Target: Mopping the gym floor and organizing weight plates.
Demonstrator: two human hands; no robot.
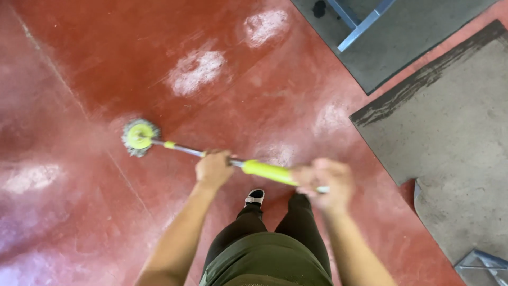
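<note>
The mop (140,136), a round grey string head with a yellow-green hub on a thin metal pole with a yellow-green grip sleeve, lies pressed to the red floor (79,63) at the left of the scene, its pole slanting down to the right towards the person. The left hand (214,168) is wrapped around the bare metal part of the pole, just left of the grip sleeve; the right hand (325,182) is blurred but looks closed around the upper end of the handle, past the right end of the sleeve. Both hands therefore hold the mop. Below them show the person's dark trousers and one shoe (255,197) planted on the floor. The floor glistens with pale sheen patches at far centre and at near left, which suggests wet mopping is in hand, with the head at the far-left reach of a stroke. A next pass would call for steady downward pressure and keeping the head flat on the floor. At the right lie grey mats (450,132), with pale blue metal frame parts (360,24) at the far right and near right corners.
</note>
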